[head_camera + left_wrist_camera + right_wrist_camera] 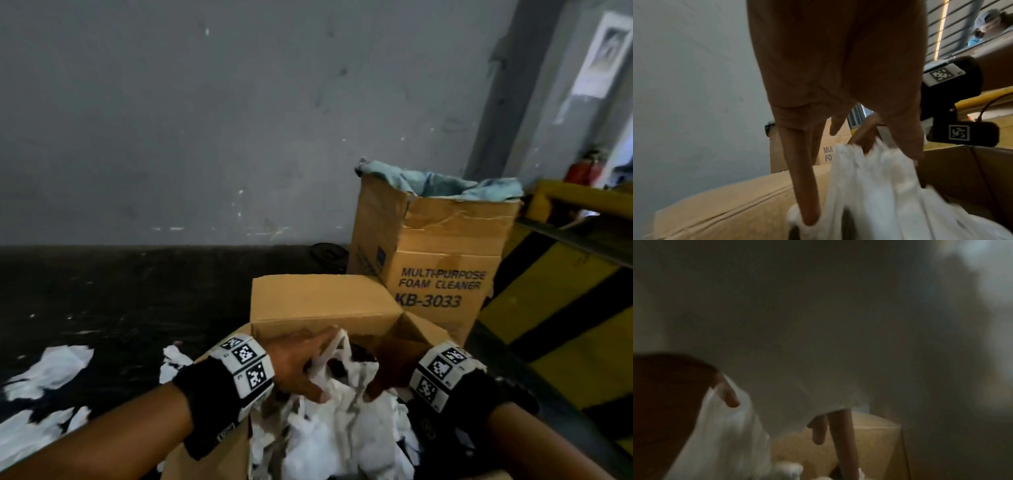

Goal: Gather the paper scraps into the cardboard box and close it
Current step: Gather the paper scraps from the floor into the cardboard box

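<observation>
An open cardboard box (322, 301) stands on the dark floor, its far flap upright, with white paper scraps (329, 431) piled inside. My left hand (305, 363) is over the box and grips a bunch of white paper (869, 186) between thumb and fingers. My right hand (387, 370) is just right of it, with straight fingers (842, 443) pointing down onto the pile. The right wrist view is dark and blurred. More scraps (51, 370) lie on the floor left of the box, some close to its side (173, 359).
A taller box marked foam cleaner (442, 260), lined with a blue bag, stands behind on the right. A yellow and black barrier (565, 308) runs along the right side. A grey wall (205, 120) closes the back. Another person (988, 21) shows in the left wrist view.
</observation>
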The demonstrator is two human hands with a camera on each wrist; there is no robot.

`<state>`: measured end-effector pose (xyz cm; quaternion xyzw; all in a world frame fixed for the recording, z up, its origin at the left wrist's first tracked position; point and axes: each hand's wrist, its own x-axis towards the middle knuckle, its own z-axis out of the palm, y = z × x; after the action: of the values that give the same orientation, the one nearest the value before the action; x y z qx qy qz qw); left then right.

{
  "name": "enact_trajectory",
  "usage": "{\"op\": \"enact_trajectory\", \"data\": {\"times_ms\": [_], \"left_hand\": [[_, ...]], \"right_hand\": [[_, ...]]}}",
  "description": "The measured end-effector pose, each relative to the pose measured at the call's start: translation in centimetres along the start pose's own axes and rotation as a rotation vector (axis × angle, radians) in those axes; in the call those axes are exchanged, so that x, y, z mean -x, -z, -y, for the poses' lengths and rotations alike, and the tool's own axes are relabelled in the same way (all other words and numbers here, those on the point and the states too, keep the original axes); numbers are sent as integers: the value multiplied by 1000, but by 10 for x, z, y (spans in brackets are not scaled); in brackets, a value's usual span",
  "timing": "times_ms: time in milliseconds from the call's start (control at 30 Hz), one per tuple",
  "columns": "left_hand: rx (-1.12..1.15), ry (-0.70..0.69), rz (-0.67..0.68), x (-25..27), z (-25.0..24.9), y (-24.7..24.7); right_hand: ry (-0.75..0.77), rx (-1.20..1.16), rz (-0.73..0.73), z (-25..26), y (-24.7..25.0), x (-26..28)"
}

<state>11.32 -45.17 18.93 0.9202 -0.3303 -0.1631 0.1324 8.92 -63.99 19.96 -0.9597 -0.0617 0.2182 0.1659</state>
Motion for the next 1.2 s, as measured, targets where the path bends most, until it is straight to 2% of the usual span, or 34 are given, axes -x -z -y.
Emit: {"op": "enact_trajectory", "data": {"times_ms": [33,133,233,367,433,567,667,767,900,967,1033,1067,1133,1200], "left_hand": [[-2,14,3,1,0,0],[-22,-28,-48,12,3,4],[-26,-78,-154,33,17,10],[-30,-10,-263,66,43,19],[-9,1,-315,88,58,25],[-4,36,-379,137,106,27],[2,70,-413,178,159,18],[51,150,-366,224,229,-2],[110,264,-314,290,330,-63],[100,316,-230,317,371,-96],[99,492,-145,337,401,-118],[108,591,-122,347,419,-125],[127,751,-101,358,449,-135],[128,861,-101,361,470,-141]], "right_hand": [[-30,5,-2,-3,1,1],[70,-34,-150,-9,8,1],[139,-136,-185,0,12,-2],[142,-325,-290,25,17,-4],[146,-337,-330,45,17,-8],[332,-190,-468,104,3,-25],[455,-162,-469,168,-21,-31],[529,-167,-381,246,-57,-49],[605,-104,-207,335,-148,-88],[529,-65,-58,355,-202,-106],[383,-46,70,357,-250,-121],[282,-37,83,355,-272,-130],[48,-57,-6,343,-300,-150],[-156,-85,-156,324,-308,-169]]}}
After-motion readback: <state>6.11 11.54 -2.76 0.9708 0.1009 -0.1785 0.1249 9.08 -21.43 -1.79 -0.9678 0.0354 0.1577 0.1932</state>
